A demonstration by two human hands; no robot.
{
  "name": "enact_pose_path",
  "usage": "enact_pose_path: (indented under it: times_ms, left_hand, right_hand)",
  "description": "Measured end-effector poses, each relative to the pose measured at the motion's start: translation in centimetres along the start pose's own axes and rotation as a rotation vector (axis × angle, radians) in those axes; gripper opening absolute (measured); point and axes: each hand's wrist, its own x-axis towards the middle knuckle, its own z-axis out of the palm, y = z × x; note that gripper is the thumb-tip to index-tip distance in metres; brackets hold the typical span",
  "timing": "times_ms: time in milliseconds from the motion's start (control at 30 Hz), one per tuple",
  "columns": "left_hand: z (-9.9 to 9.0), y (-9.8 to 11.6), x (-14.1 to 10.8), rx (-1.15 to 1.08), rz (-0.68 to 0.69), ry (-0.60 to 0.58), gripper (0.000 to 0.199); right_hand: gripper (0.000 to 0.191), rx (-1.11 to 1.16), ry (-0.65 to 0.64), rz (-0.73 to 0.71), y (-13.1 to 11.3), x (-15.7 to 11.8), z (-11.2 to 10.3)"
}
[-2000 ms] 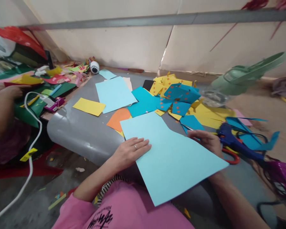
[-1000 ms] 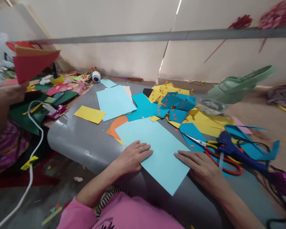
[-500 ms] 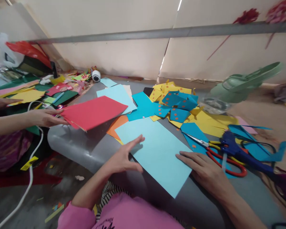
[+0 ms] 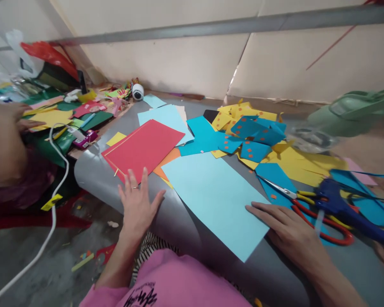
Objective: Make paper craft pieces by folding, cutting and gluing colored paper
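In the head view a large sheet of light blue paper [image 4: 216, 196] lies on the grey covered table in front of me. My right hand [image 4: 284, 226] rests its fingertips on the sheet's right edge, fingers stretched out. With fingers spread, my left hand [image 4: 138, 204] is at the near edge of a stack of red paper [image 4: 144, 147]; it holds nothing, and whether it touches the stack I cannot tell. An orange sheet [image 4: 166, 163] shows partly beneath the red stack. Scissors with red and yellow handles [image 4: 302, 199] lie just beyond my right hand.
Cut blue pieces with orange dots [image 4: 251, 134] are heaped over yellow paper. A blue glue gun [image 4: 342, 209] lies at the right, near a green plastic object [image 4: 342, 113]. At the left, a co-worker's arm [image 4: 8, 145] reaches over coloured paper, beside a white cable [image 4: 59, 179].
The co-worker's hand has let go of the red stack, which now lies on the table, and has drawn back left. My left hand has moved left from the light blue sheet towards the stack.
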Motion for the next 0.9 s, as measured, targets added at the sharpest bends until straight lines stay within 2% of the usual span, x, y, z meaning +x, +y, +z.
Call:
enact_pose_path:
  times_ms: [100,233,433,567,700,767,833,900]
  left_hand:
    - [0.3,-0.8,-0.4,0.103,-0.090,-0.119,0.083]
    - [1.5,0.8,0.7,0.096,0.016,-0.185,0.091]
    - [2.9,5.2,4.3,0.040,0.163,-0.199,0.100]
    - [3.0,6.5,6.9,0.056,0.190,-0.350,0.109]
    - [2.5,7.0,9.5,0.051,0.189,-0.458,0.106]
    - [2.1,7.2,10.2,0.034,0.175,-0.457,0.101]
    - [1.6,7.3,9.9,0.004,0.178,-0.400,0.095]
    - [0.9,7.3,8.6,-0.075,0.286,-0.344,0.089]
  right_hand:
    - [0.065,0.006,0.008,-0.012,0.2,0.1,0.0]
    - [0.065,0.029,0.011,-0.018,0.1,0.4,-0.1]
    - [0.061,0.047,0.007,0.027,-0.3,0.4,-0.2]
    - [0.056,0.026,0.021,-0.006,-0.2,0.6,-0.1]
    - [0.058,0.012,0.030,-0.008,-0.1,0.7,0.0]
    - [0.057,-0.005,0.036,-0.026,-0.1,0.7,0.0]
    - [0.056,-0.007,0.041,-0.033,0.0,0.7,0.0]
    - [0.056,0.007,0.036,-0.025,0.0,0.7,0.0]
